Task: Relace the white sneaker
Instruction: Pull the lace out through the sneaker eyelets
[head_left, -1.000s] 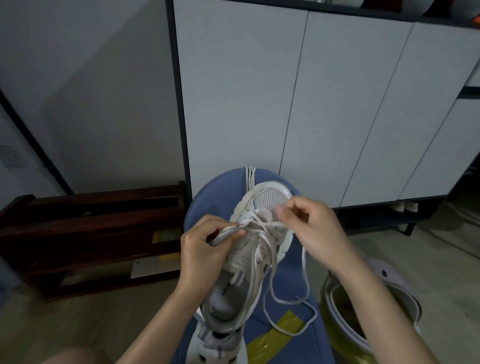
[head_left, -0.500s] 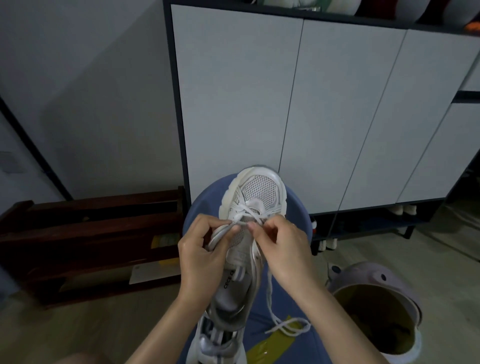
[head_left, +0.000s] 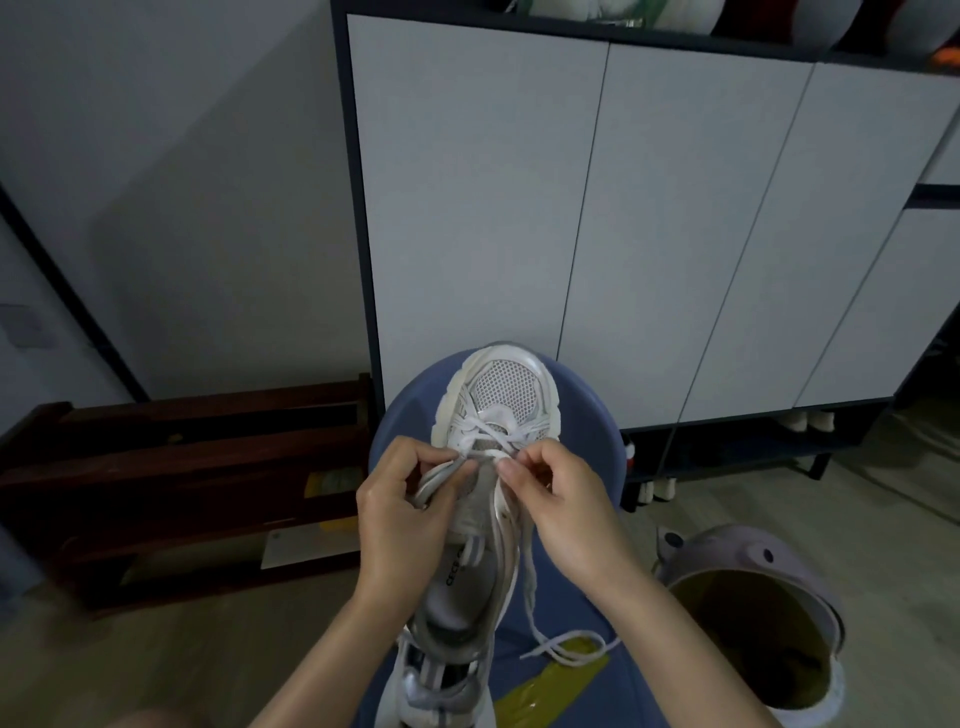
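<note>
I find the white sneaker (head_left: 491, 467) lying toe-away on a blue seat (head_left: 587, 431), its lace (head_left: 485, 431) crossed over the forward eyelets. My left hand (head_left: 405, 514) pinches the lace at the sneaker's left side; my right hand (head_left: 566, 509) pinches it at the right. Loose lace ends trail over yellow tape (head_left: 556, 686). A lilac bin (head_left: 753, 623) stands just right of the seat.

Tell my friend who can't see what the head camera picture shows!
Two hands work the lace of a white sneaker resting toe-away on a blue seat: the left hand and the right hand each pinch lace near the lower eyelets. Its loose end trails onto the seat, and a pale bin stands beside it.
</note>
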